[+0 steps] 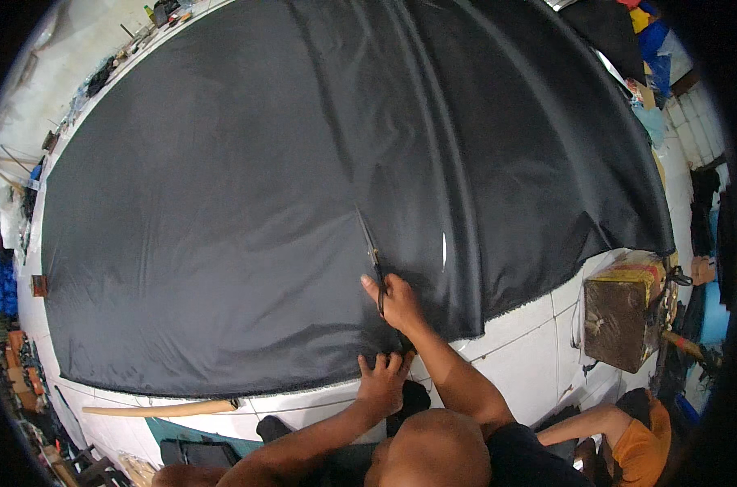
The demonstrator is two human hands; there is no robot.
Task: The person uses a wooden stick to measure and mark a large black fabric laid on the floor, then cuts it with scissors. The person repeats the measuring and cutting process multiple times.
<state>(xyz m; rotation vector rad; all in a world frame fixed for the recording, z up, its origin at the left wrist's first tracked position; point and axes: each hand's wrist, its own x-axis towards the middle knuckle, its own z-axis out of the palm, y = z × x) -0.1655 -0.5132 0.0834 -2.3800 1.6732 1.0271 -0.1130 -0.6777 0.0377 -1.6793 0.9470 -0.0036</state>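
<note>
A broad sheet of black cloth [214, 203] covers most of the floor in front of me, smooth at left and folded in long ridges to the right. My right hand [401, 302] is closed round the black handles of a pair of scissors [374, 258]. The long blades point away from me over the cloth, nearly together. My left hand [382, 381] rests palm down at the cloth's near edge with its fingers apart, holding nothing. Right of the scissors, a narrow white sliver [445, 250] shows in the cloth; I cannot tell whether it is a slit.
White floor tiles [514, 341] show along the near edge. A light brown rod [161, 408] lies there at left. A taped brown box [624, 316] stands by the cloth's right corner. Another person in orange [643, 442] sits at lower right. Clutter lines both sides.
</note>
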